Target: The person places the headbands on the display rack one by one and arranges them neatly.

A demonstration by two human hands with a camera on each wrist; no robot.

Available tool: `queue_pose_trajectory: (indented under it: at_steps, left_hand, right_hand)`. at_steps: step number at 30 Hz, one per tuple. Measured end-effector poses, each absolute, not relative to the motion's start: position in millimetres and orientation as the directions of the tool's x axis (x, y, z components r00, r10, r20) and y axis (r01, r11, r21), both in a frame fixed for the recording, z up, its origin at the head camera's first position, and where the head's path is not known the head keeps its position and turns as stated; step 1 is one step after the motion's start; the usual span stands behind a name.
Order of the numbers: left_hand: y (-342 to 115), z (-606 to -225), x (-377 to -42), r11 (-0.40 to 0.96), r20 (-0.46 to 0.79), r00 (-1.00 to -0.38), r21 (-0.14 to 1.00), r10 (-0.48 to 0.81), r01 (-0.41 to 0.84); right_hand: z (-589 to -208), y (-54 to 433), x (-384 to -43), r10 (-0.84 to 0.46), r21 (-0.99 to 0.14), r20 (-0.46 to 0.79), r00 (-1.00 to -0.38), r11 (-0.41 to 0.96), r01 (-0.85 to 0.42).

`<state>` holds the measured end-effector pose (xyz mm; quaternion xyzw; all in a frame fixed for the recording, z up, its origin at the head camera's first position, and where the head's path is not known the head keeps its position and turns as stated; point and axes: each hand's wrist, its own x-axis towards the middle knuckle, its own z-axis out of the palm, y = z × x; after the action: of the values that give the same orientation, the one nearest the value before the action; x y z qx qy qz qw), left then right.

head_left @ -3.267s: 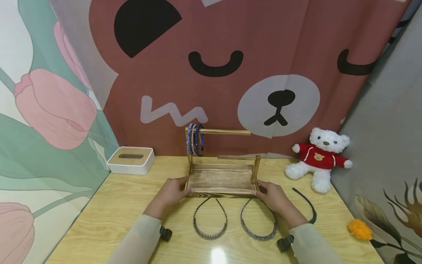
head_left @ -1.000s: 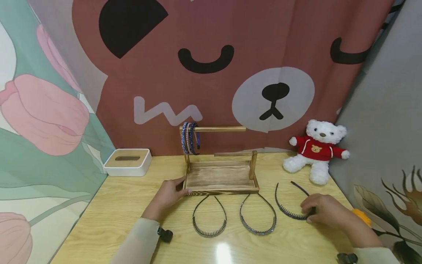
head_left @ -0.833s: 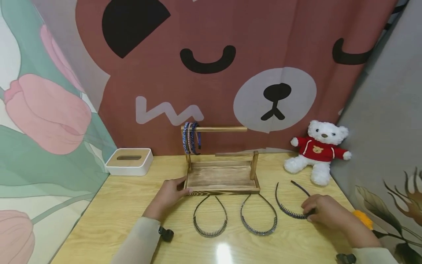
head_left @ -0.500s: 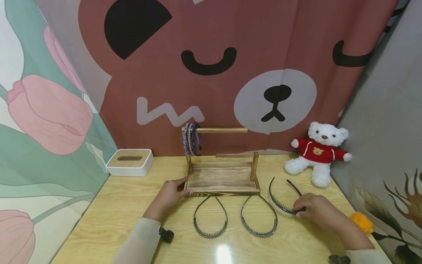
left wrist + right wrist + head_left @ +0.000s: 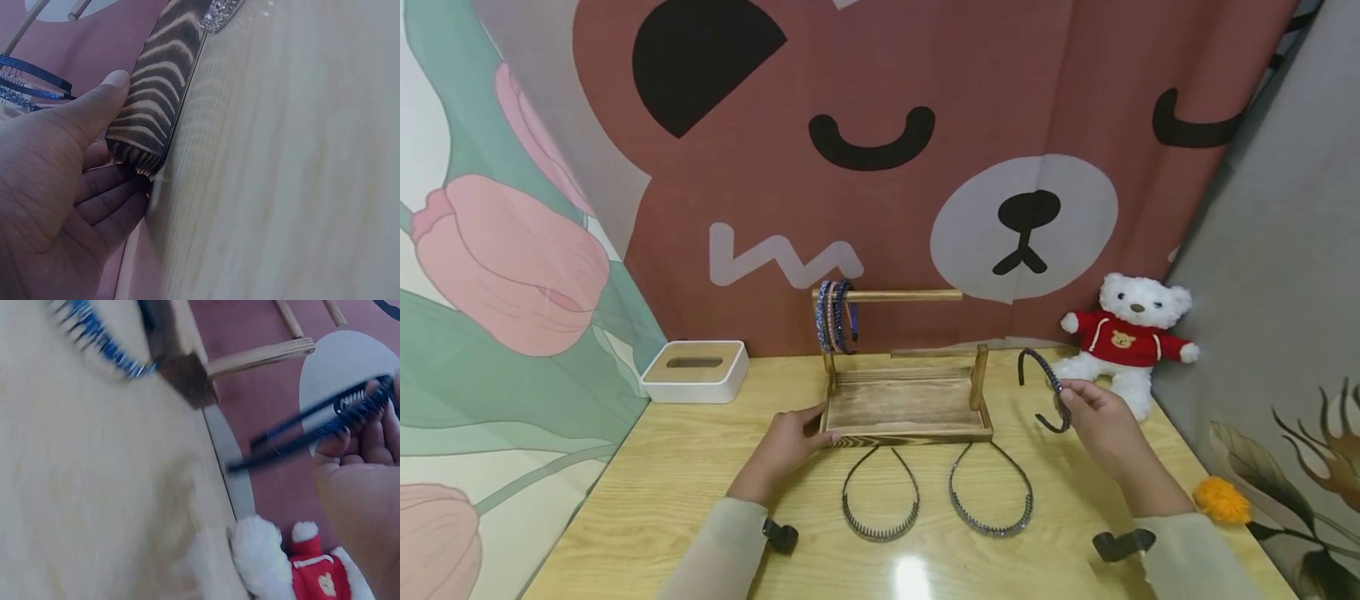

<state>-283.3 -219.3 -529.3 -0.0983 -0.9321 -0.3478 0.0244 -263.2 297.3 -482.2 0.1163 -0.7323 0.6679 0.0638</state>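
Observation:
In the head view my left hand point(image 5: 786, 450) grips the front left corner of a wooden headband rack point(image 5: 904, 406). Its thumb lies along the dark striped edge point(image 5: 156, 87) in the left wrist view, with fingers curled at the end. My right hand point(image 5: 1105, 429) pinches a dark, sparkly headband point(image 5: 1051, 375) at its curved part, raised above the table right of the rack, ends pointing left. Several blue and pink headbands point(image 5: 829, 317) hang at the left of the rack's upper bar point(image 5: 910, 295). Two toothed headbands point(image 5: 880, 536) point(image 5: 992, 530) lie in front of the rack.
A white teddy bear in a red hoodie point(image 5: 1123, 340) sits at the back right, close behind the right hand. An orange pompom point(image 5: 1222, 500) lies near the table's right edge. A white tissue box point(image 5: 696, 375) with a wooden top stands at the back left.
My right hand left the rack, took the headband on the right, then lifted it up and leftward, turning it from flat to upright. The left hand stays at the rack's corner.

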Motion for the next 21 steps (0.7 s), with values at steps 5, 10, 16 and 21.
queue_pose_trajectory:
  at_steps: [5, 10, 16, 21]
  left_hand:
    - [-220, -530, -285, 0.743, 0.106, -0.98, 0.641, 0.166, 0.195]
    - [-220, -531, -285, 0.734, 0.103, -0.981, 0.651, 0.166, 0.193]
    - [-219, -530, -284, 0.743, 0.127, -0.978, 0.637, 0.165, 0.208]
    - [-219, -529, -284, 0.744, 0.129, -0.977, 0.634, 0.169, 0.213]
  right_hand:
    - [-481, 289, -278, -0.141, -0.868, 0.278, -0.95, -0.46, -0.186]
    - [-477, 283, -284, -0.129, -0.826, 0.255, -0.958, -0.544, -0.146]
    - [-449, 270, -298, 0.021, -0.867, 0.12, -0.993, -0.484, -0.116]
    - [-410, 257, -317, 0.115, -0.816, 0.059, -0.992, -0.567, -0.114]
